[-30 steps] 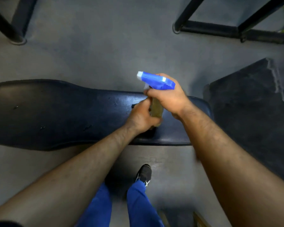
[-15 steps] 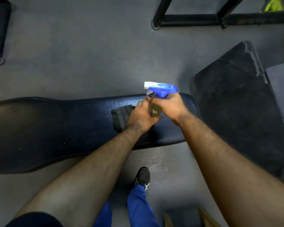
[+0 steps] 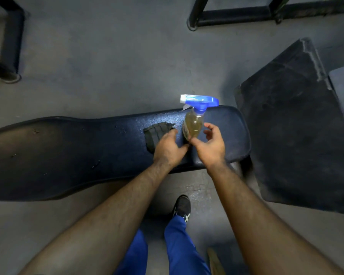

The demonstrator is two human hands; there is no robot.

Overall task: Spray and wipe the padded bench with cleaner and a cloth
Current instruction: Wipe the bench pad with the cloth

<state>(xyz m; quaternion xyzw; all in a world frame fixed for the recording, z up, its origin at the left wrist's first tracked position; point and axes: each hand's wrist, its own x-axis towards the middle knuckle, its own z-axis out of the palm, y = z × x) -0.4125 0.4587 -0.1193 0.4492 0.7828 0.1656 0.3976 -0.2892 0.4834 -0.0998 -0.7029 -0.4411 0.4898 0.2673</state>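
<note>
You stand at the near side of the worktop (image 3: 68, 151), which runs left to right. On its right end the spray bottle (image 3: 194, 124) stands upright, with the cloth (image 3: 156, 133) just left of it. Your left hand (image 3: 169, 149) rests on the cloth; your right hand (image 3: 211, 145) is beside the bottle's base. A mat (image 3: 298, 126) lies on the floor to the right.

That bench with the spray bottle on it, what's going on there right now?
A person is cleaning a dark padded bench. The spray bottle, blue trigger on top and yellowish cleaner inside, stands upright on the pad. The right hand is open beside it, fingers spread, not gripping it. The left hand rests on a dark cloth lying on the pad just left of the bottle. The wipe looks about to begin.
</note>
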